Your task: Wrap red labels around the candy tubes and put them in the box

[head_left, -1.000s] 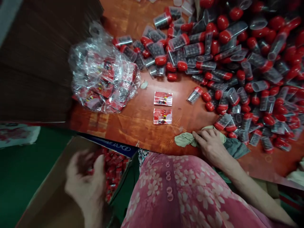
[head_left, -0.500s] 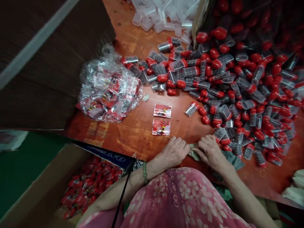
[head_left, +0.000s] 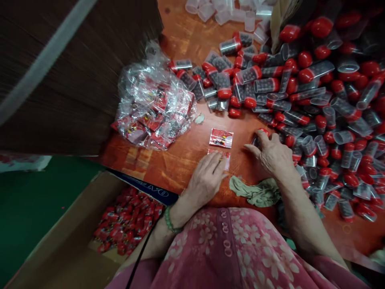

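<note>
My left hand (head_left: 207,176) lies flat with its fingers stretched over a small red printed label (head_left: 227,157), partly covering it. A second red printed label (head_left: 221,138) lies flat just beyond it. My right hand (head_left: 272,156) reaches over a clear plastic tube with a red cap (head_left: 258,138), thumb and fingers apart around it. The fingers partly hide this tube, and it still rests on the table. Close in front of me, between my hands, a crumpled grey-green cloth (head_left: 255,192) lies on the tabletop.
Many red-capped tubes (head_left: 325,136) with dark contents are heaped at the right. A clear plastic bag of red labels (head_left: 156,112) sits at the left, beside a dark box (head_left: 60,80). Translucent empty tubes (head_left: 225,14) lie at the back. Below left, a carton (head_left: 66,228) holds red packs.
Both hands have let go of the cloth. My left hand moved forward onto the nearer label, my right hand forward to the single tube. The view has shifted too.
</note>
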Tool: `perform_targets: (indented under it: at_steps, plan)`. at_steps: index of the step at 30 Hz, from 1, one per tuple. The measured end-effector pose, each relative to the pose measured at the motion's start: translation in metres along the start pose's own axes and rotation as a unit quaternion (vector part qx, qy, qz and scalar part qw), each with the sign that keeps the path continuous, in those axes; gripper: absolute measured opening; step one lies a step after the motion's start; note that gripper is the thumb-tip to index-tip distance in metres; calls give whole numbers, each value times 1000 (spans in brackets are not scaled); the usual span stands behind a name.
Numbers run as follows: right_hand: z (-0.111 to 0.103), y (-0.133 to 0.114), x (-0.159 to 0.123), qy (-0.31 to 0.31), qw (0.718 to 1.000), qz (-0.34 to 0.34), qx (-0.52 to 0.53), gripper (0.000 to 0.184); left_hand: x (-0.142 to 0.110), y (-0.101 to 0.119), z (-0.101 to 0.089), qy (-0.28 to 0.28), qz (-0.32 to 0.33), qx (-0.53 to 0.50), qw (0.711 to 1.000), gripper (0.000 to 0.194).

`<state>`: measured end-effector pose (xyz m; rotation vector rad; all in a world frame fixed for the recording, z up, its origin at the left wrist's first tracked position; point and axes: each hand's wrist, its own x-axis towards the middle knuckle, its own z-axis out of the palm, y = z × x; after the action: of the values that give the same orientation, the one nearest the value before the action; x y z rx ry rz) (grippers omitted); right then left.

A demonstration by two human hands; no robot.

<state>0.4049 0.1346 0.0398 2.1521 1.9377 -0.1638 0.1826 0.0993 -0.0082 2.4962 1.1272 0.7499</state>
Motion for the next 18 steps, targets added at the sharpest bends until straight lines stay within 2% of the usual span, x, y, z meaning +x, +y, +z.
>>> perform_targets:
  at_steps: [2,4,7,9,12,15,18]
  plan:
    - [3,-4,-3,8,1000,5,-12,68,-5,-11,-2,-4,-9,23,1000,34]
    - [6,-6,-6,19,999,4,-26,67,-8,-17,1,-8,13,42,999,28]
    - [7,-7,-9,10,999,-2,-35,52,-9,-20,6,-1,50,58,997,28]
    - [6,-7,-10,3,999,-11,-34,42,-7,-21,9,13,53,55,997,26]
    - [4,-4,-13,19,999,-26,-21,37,-3,-21,9,36,42,37,998,21]
    - [6,3,-18,51,998,-23,41,36,1,-20,6,42,19,-15,999,17]
    - [16,11,-23,87,981,-34,170,41,4,-18,3,39,-9,-58,997,17]
